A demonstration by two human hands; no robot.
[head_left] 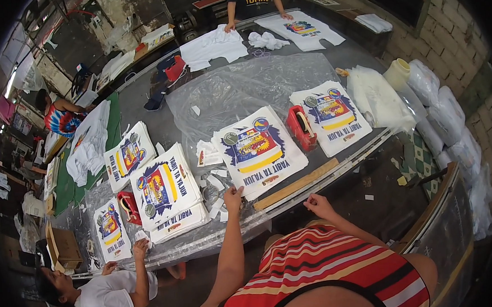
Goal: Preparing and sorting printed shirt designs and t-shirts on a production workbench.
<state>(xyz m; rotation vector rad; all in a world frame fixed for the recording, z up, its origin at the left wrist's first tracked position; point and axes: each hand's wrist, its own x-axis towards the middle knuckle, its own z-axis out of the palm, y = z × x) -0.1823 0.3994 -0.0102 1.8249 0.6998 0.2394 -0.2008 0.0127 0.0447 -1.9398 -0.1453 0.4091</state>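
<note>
Red-striped top [320,256] fills the near edge. Beyond it, the left hand [233,199] touches the near left corner of a printed white stack [260,152]; whether it pinches, I cannot tell. Fingers curled, the right hand [318,204] hangs apart from the stack, near a wooden strip [296,185] at the table's near edge; its contents cannot be made out. The stack lies flat, long axis running away and leaning left. Dark capitals cross its near end, upside down to the wearer; round badges mark its far end. Just right stands a red tape dispenser [302,127].
</note>
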